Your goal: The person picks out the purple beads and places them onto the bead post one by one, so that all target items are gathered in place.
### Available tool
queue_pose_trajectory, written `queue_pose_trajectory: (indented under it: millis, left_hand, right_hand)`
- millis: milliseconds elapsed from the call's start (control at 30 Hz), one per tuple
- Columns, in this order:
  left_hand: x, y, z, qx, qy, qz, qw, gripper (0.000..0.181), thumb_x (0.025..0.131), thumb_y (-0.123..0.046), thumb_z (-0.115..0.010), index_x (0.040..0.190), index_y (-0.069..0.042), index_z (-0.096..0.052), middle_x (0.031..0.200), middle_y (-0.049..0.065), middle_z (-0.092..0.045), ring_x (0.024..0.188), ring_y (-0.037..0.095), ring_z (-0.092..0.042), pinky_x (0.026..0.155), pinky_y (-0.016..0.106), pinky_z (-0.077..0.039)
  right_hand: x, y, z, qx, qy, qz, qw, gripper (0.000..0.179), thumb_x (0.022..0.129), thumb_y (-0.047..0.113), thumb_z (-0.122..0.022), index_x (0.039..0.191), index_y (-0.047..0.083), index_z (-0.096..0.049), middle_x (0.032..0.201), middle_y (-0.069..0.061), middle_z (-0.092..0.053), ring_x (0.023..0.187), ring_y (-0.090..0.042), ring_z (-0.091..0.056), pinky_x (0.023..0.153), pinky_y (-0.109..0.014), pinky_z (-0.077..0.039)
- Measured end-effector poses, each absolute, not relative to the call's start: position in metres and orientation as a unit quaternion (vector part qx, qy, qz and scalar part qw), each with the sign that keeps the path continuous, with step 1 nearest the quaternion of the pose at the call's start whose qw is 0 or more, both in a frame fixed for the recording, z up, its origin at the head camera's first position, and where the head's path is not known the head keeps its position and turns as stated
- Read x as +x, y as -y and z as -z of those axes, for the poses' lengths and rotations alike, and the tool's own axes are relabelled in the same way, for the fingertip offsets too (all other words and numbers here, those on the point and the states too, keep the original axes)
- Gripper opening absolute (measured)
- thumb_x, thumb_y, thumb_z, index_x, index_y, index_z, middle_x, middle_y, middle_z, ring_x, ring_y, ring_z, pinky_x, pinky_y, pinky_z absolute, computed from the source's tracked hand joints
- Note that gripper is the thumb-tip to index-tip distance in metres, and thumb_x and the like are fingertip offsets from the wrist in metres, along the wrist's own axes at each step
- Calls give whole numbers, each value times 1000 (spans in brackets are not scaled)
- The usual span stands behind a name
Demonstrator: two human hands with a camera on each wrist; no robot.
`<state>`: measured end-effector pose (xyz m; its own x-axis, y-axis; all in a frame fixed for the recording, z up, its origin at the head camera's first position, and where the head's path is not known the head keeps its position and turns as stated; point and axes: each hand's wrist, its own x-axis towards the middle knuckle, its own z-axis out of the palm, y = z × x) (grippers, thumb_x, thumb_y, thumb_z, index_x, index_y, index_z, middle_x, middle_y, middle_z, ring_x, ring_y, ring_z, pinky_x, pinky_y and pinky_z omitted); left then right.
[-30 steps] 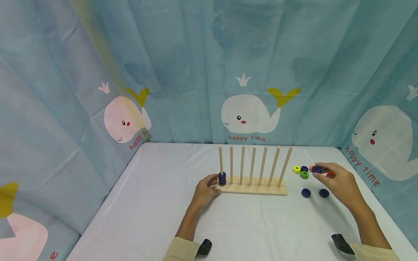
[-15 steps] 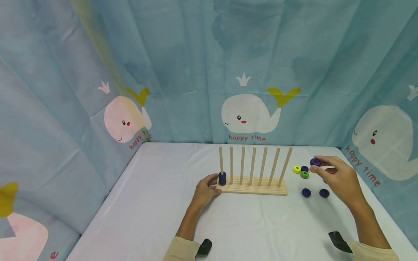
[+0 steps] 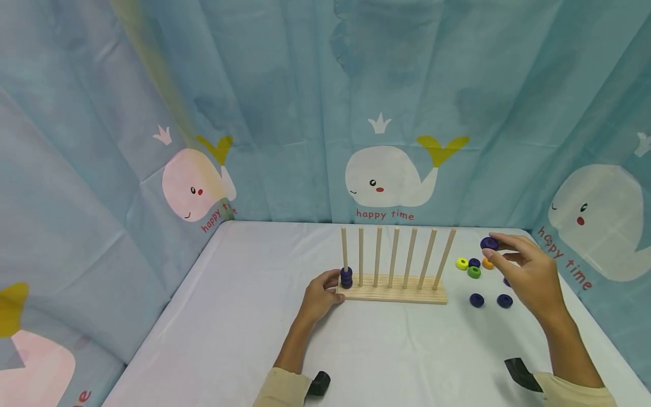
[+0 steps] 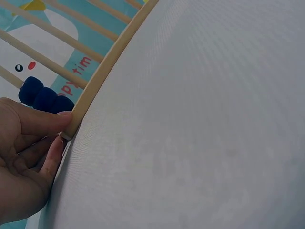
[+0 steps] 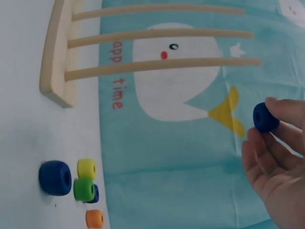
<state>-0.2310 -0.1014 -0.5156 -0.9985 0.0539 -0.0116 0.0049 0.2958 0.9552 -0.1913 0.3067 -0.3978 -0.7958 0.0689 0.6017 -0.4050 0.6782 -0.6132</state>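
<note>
Seven upright pegs [image 3: 393,259] stand in a row on a wooden base [image 3: 391,293], which sits toward the table's far edge, its long side running roughly parallel to that edge. A person's L hand [image 3: 320,297] grips the base's left end, thumb near the front corner, other fingers curled round behind. On the leftmost peg, right next to that hand, three stacked blue beads [image 3: 346,278] show, per the left wrist view. The R hand [image 3: 531,277] pinches one dark blue bead [image 3: 489,243] btwn thumb and fingers, up off the table [image 3: 229,316] on the side of its far right corner, well apart from the pegs. Under and around it, loose on the cloth: a yellow bead [image 3: 461,264], a green bead [image 3: 474,272], a small blue bead [image 3: 474,263] w/ the green one, and an orange bead [image 3: 488,264] near the fingers. Two more dark beads [image 3: 476,300] lie closer to the near edge. Another bead [image 3: 506,281] is mostly behind the R hand; prob. dark blue, but hard to tell. Blue curtain [image 3: 285,113] w/ whale prints rises beyond the far edge.
</note>
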Motion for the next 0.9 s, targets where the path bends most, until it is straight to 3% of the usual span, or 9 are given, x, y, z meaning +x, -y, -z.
queue_pose_trajectory:
  millis: [100,300,567,900]
  left_hand:
    - [-231,102,516,21,-805,-593,19,67,82,8,-77,146,-7,-62,137,17,-69,128,34,-66,109,41,-58]
    - [-230,103,516,28,-795,-605,16,67,83,10,-77,147,-4,-60,142,19,-66,133,36,-63,113,38,-56]
    - [-228,103,514,36,-782,-622,16,68,83,15,-76,148,2,-57,149,22,-59,140,37,-58,116,31,-52]
    - [-231,100,515,28,-778,-627,14,69,83,16,-74,148,2,-57,149,22,-60,141,37,-58,112,27,-54]
  right_hand:
    - [-190,-301,392,109,855,-400,312,39,96,4,-77,134,1,-70,120,15,-61,103,13,-57,91,5,-44]
    - [-191,-290,382,122,847,-409,318,41,92,-1,-79,133,1,-72,120,8,-63,106,10,-58,93,4,-45]
    - [-193,-276,373,144,829,-436,318,43,90,-6,-80,132,0,-72,121,19,-62,105,6,-61,94,2,-48]
    - [-196,-256,363,189,812,-447,323,46,87,-13,-78,131,-3,-72,121,15,-63,107,0,-63,97,-2,-51]
